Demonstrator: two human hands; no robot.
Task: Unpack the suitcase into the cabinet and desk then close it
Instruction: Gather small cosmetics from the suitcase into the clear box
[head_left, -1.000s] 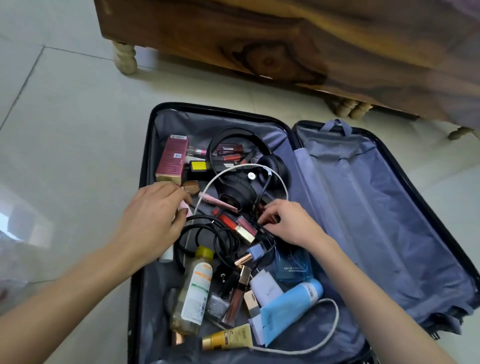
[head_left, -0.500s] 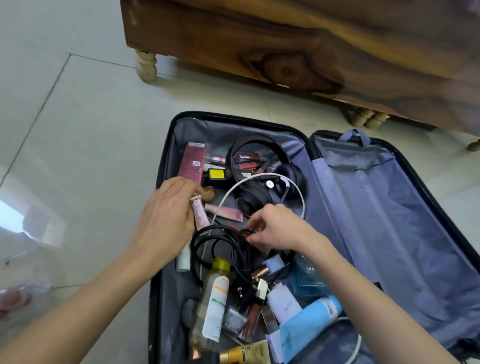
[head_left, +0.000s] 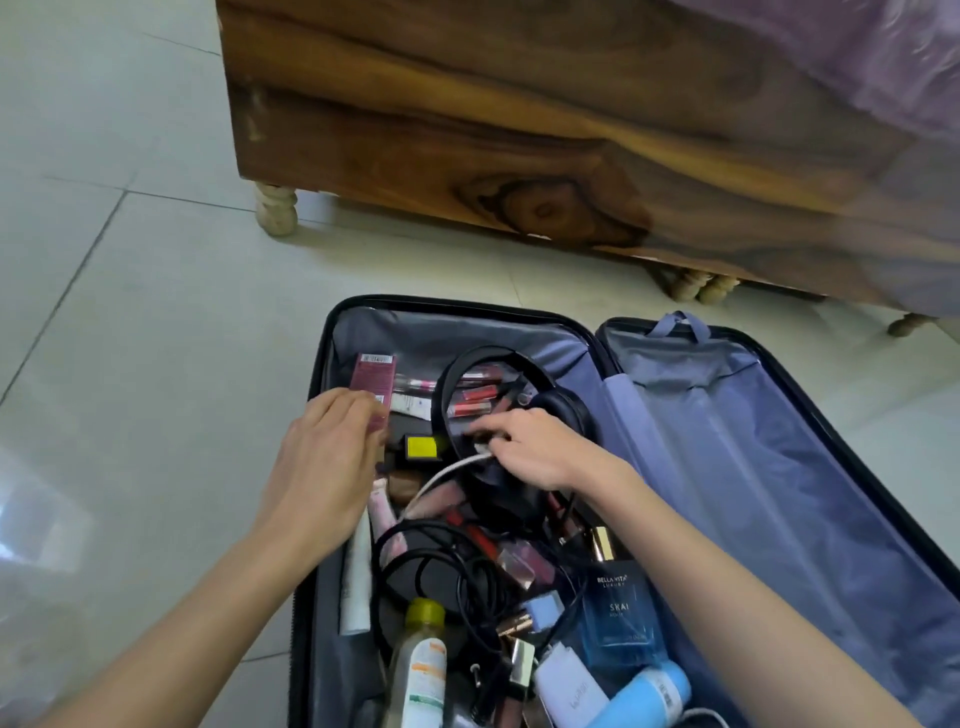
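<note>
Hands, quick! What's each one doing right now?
Left hand: open, fingers reaching over the maroon box.
Right hand: closed, pinching the white cable.

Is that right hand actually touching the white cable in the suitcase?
Touching. The head view shows the white cable ending between the curled fingers of the right hand, with no gap.

We face a wooden bed frame (head_left: 467, 130).
Pale floor tiles (head_left: 130, 291) before it, turned legs (head_left: 275, 210) under it, purple cloth (head_left: 857, 57) over its right end.
</note>
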